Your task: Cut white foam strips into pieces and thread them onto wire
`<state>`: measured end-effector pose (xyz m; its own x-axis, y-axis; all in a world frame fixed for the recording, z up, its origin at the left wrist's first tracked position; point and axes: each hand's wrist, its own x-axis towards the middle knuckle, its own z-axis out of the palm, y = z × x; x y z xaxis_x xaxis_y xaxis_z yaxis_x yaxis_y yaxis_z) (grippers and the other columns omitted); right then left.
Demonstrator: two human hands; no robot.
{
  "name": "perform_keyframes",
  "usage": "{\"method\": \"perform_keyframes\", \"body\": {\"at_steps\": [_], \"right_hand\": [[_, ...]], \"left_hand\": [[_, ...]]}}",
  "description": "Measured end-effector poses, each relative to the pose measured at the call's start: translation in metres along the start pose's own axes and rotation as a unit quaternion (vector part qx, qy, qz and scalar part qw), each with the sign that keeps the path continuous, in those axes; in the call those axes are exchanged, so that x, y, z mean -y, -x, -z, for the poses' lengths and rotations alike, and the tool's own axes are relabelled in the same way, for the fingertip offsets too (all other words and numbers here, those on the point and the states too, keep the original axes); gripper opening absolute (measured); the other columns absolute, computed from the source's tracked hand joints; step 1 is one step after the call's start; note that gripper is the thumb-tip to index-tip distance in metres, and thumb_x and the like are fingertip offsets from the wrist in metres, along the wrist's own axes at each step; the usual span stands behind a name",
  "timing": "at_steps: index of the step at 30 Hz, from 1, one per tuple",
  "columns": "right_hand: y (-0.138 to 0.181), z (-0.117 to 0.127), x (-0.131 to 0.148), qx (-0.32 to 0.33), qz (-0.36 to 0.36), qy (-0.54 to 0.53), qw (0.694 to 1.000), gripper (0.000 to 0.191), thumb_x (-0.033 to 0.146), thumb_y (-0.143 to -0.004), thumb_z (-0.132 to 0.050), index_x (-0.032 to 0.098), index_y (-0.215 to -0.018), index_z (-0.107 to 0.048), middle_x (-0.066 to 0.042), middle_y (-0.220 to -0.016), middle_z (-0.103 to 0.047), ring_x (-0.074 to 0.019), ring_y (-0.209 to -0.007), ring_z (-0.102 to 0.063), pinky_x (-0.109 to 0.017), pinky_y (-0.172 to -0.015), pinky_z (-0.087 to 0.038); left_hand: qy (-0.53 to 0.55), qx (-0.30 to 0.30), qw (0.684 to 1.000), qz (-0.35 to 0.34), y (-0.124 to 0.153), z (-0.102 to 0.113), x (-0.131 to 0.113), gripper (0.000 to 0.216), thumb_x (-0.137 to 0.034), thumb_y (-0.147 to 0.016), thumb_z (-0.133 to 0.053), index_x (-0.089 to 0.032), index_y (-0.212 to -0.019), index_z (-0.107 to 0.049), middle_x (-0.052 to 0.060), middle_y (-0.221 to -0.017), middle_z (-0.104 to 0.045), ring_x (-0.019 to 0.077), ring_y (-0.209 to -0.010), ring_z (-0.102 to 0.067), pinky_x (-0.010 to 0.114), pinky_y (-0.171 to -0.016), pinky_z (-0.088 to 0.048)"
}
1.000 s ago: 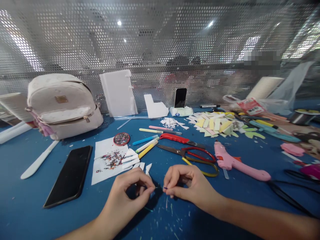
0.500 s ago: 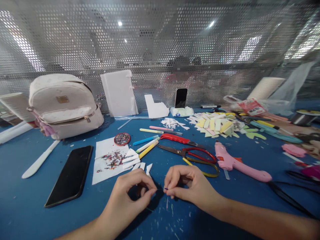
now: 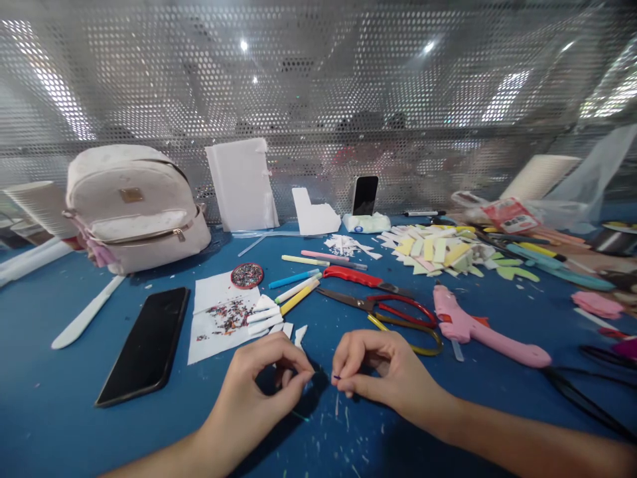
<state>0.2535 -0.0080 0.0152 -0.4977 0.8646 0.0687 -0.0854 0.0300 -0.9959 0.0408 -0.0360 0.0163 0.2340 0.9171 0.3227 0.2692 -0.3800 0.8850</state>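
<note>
Right hand [image 3: 398, 373]: thumb and finger pinching tiny dark bit [image 3: 337, 377], mostly covered by fingertips, can't ID. Left hand [image 3: 243, 385]: just beside, fingertips pinched; contents too small to tell. White scraps [image 3: 300, 335] partly behind left hand. Scissors [image 3: 370, 305]: lower handle partly behind right hand. Spool [image 3: 616, 239] cut off, right edge.

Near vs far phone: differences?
The near phone lies flat on the table; the far phone stands upright at a white pack. The near phone's rim is dark; the far phone's side is pale. The near phone looks larger in frame than the far phone. Both screens look dark.
</note>
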Motion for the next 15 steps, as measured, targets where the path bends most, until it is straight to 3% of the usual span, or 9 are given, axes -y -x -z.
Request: {"method": "perform_keyframes", "body": {"at_steps": [15], "right_hand": [[0.0002, -0.0007, 0.0016, 0.002, -0.002, 0.007, 1.000, 0.026, 0.024, -0.070, -0.087, 0.016, -0.062, -0.063, -0.002, -0.073, -0.069, -0.0107, -0.061, -0.063, -0.019, -0.054, -0.050]], "left_hand": [[0.002, 0.004, 1.000, 0.004, 0.0007, 0.0007, -0.0024, 0.015, -0.009, -0.080, -0.060, -0.017, -0.073, -0.071, 0.001, -0.068, -0.065, 0.0116, -0.059, -0.056, 0.020, -0.056, -0.043]]}}
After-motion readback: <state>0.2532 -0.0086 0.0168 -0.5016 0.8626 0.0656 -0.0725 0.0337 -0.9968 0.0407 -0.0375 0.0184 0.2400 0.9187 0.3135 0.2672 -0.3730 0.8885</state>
